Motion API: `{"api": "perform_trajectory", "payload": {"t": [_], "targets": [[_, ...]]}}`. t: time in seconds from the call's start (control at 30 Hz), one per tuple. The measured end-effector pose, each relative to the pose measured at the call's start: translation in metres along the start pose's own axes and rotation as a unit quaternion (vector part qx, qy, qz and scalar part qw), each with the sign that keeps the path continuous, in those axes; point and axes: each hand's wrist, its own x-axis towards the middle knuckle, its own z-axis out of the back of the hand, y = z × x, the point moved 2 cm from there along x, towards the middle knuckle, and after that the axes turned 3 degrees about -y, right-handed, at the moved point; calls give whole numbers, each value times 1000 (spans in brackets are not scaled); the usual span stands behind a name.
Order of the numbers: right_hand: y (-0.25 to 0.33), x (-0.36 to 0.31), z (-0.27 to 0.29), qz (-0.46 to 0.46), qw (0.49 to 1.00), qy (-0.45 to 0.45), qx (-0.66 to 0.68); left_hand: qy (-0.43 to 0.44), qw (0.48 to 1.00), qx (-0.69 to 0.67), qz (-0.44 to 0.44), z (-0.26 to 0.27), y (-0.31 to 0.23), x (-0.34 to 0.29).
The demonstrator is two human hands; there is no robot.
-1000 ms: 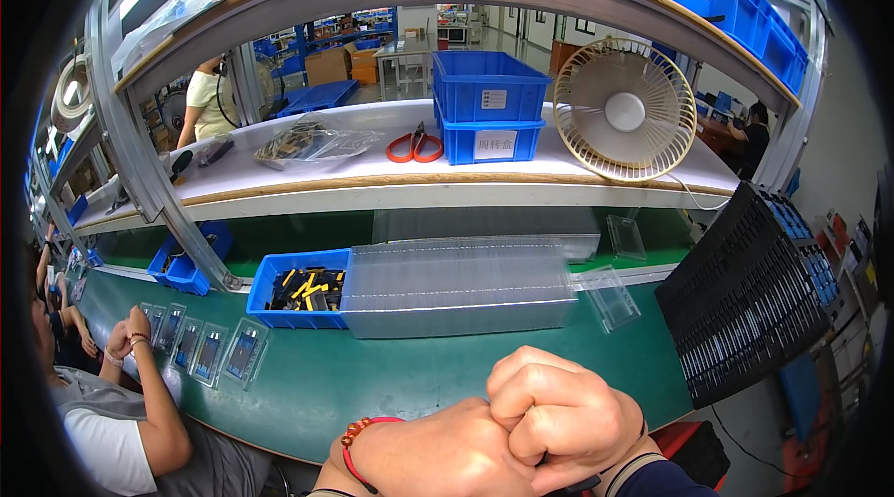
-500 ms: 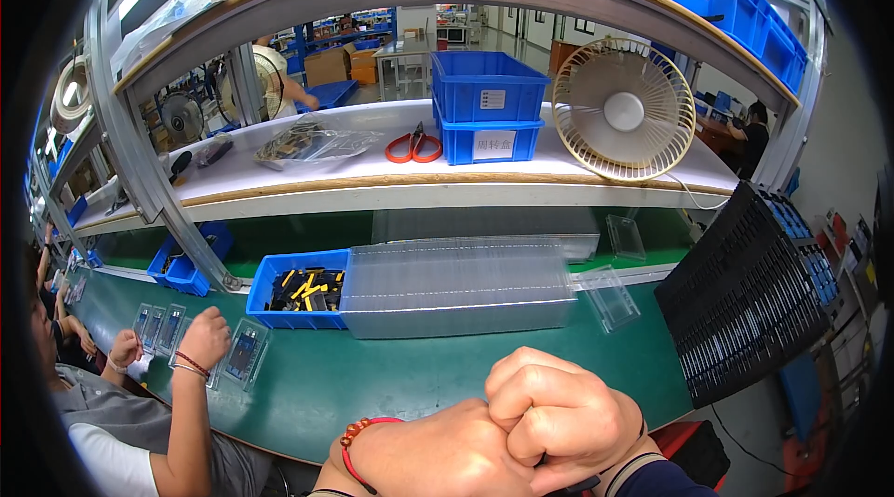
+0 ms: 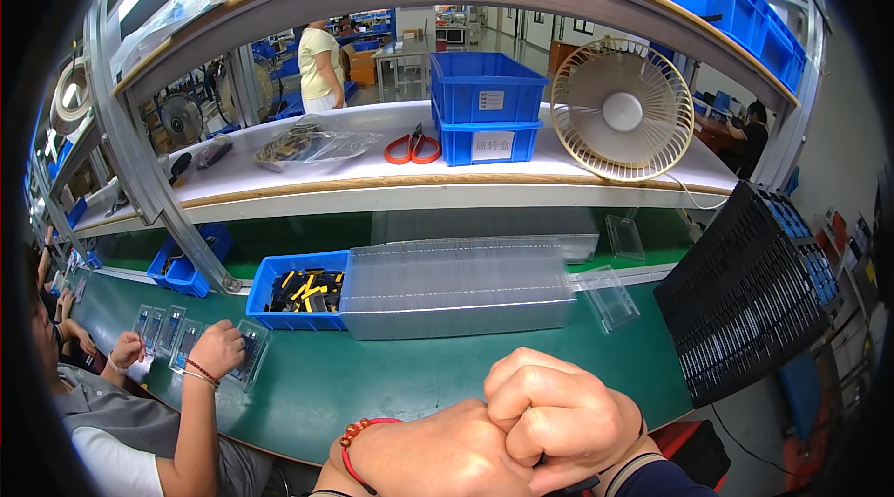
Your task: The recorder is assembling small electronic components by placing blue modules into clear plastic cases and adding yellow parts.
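Note:
At the near edge of the green bench my two hands rest together. My right hand (image 3: 559, 408) is closed in a fist with its fingers curled in, pressed against my left hand (image 3: 442, 450). No thing shows in that fist. My left hand lies back up, a red beaded bracelet (image 3: 352, 441) round its wrist; its fingers are hidden under the right hand. Nearest beyond them stands a long stack of clear plastic trays (image 3: 456, 297). Beside its left end, a blue bin (image 3: 270, 318) holds black and yellow parts (image 3: 307, 290).
A single clear tray (image 3: 610, 301) lies right of the stack. A black slotted rack (image 3: 745, 301) leans at the right. On the left, a co-worker's hand (image 3: 219, 348) is over clear trays (image 3: 168, 329). The shelf above carries red-handled scissors (image 3: 413, 148), blue bins (image 3: 489, 115) and a fan (image 3: 622, 112).
The co-worker's near hand has moved right and down, onto the nearest tray. A person in yellow now stands upright behind the shelf. My hands have not moved.

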Motion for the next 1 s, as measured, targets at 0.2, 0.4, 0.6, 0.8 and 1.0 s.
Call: {"api": "perform_trajectory", "payload": {"t": [0.2,0.4,0.6,0.8,1.0], "targets": [[-3,2,-1,13,999,4,32,27,998,32,-37,2,3,2],[-17,-7,12,-32,996,53,-69,6,987,160,36,10,6,-2],[-68,-44,86,-253,912,-81,-313,-127,924,334,133,24,13,-3],[-165,-99,122,-533,785,-167,-267,-138,922,327,154,30,12,-3],[-183,-118,118,-499,781,-156,-343,-77,940,298,147,20,20,0]]}}
